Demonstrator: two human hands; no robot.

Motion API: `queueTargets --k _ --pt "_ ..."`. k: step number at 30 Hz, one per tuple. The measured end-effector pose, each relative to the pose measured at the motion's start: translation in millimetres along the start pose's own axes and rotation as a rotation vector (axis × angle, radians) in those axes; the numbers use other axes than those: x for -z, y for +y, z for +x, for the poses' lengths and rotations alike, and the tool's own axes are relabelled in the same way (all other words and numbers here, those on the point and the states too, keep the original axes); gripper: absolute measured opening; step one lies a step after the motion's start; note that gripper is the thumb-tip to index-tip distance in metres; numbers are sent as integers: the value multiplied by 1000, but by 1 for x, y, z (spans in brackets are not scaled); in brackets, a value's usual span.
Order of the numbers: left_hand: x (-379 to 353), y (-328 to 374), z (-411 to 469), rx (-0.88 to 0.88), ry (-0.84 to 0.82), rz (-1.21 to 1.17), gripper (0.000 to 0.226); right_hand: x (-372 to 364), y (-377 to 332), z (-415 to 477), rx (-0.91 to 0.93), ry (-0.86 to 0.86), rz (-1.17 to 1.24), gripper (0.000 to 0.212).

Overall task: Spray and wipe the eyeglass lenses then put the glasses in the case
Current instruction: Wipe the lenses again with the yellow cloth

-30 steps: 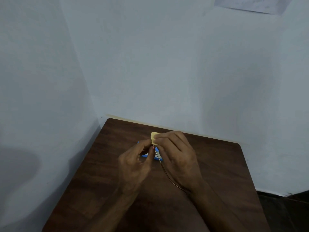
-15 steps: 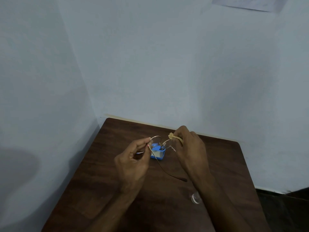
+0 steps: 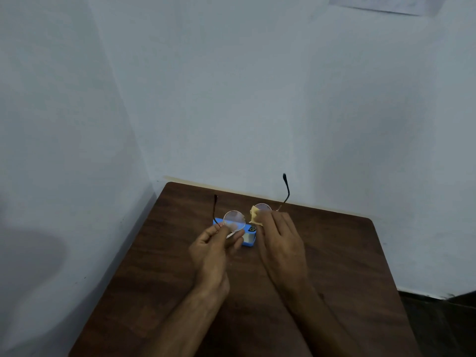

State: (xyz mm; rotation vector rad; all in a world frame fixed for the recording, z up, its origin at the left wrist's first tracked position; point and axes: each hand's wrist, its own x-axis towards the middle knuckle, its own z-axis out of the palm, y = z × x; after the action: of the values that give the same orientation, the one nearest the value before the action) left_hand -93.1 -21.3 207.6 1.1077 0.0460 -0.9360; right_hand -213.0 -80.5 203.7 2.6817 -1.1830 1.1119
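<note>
Round wire-rimmed eyeglasses (image 3: 234, 220) are held up over the table, both temple arms spread and pointing away from me. My left hand (image 3: 215, 244) pinches the rim of the left lens from below. My right hand (image 3: 278, 235) pinches a small yellow cloth (image 3: 255, 216) against the right lens, which is mostly covered. A blue glasses case (image 3: 248, 238) lies on the table (image 3: 347, 266) just behind and between my hands, partly hidden by them. The spray bottle is not visible.
The dark wooden table stands in a corner, with a pale wall close on the left and another behind it. A dark floor (image 3: 438, 325) shows past the table's right edge.
The glasses have turned so that both lenses face me and the temple arms point away. My right hand with the cloth moved onto the right lens. The small clear object near my right forearm is hidden.
</note>
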Motion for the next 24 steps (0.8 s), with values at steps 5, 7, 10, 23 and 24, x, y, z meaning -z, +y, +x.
queueTargets --k 5,7,10,23,24 --pt "-1 -11 -7 174 -81 -93 22 -7 6 -7 -151 153 176 26" --pt "-2 -15 -11 202 -104 -88 24 -5 7 -5 -275 214 286 20" --pt "-1 -21 -15 234 -111 -50 25 -1 6 -1 -461 306 465 16" --pt "-2 -27 -12 114 -79 60 29 -26 -10 -3 -968 230 941 12" --pt "-3 -27 -12 102 -79 77 28 -26 -11 0 -972 249 955 13"
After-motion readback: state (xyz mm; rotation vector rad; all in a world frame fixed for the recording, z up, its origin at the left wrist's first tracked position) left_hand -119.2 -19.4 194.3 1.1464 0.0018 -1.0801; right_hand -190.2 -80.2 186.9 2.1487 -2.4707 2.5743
